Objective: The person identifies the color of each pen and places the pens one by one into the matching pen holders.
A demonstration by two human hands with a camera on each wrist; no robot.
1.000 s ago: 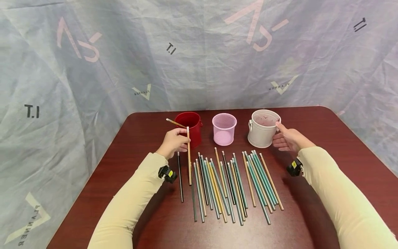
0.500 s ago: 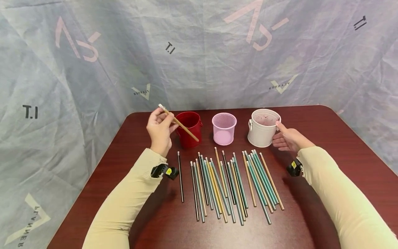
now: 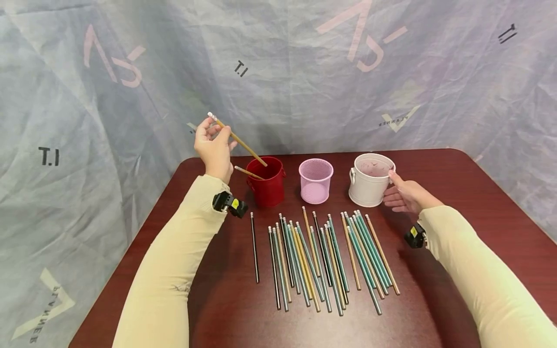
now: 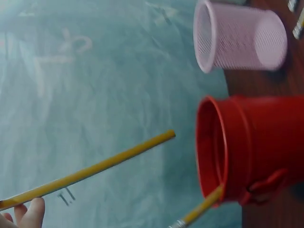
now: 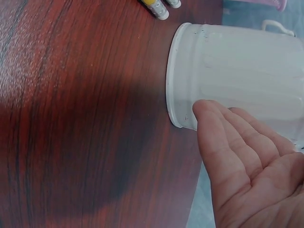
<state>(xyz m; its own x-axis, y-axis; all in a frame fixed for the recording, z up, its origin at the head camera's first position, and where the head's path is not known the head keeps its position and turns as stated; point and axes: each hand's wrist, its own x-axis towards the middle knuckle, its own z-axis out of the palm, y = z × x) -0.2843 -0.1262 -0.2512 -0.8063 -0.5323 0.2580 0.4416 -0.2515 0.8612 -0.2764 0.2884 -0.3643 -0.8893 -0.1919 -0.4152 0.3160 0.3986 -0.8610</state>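
Observation:
My left hand (image 3: 214, 150) pinches a yellow pencil (image 3: 241, 142) near its white eraser end, up and left of the red bucket (image 3: 270, 191). The pencil slants down to the right, its unsharpened end at the bucket's mouth. Another yellow pencil (image 3: 248, 172) leans out over the bucket's left rim. In the left wrist view, the held pencil (image 4: 109, 161) points toward the bucket's opening. On the right, my right hand (image 3: 406, 194) is beside the white bucket (image 3: 367, 188), thumb at its rim. The fingers (image 5: 244, 137) lie extended along its side in the right wrist view.
A pink mesh cup (image 3: 315, 186) stands between the two buckets. Several black, teal and yellow pencils (image 3: 304, 266) lie in loose rows in front on the dark red table (image 3: 235, 309). A grey cloth (image 3: 278, 87) hangs behind the table.
My left hand has lifted the pencil from low in front of the red bucket, tilted it and carried it up until its lower end is at the mouth. The right hand stays in place.

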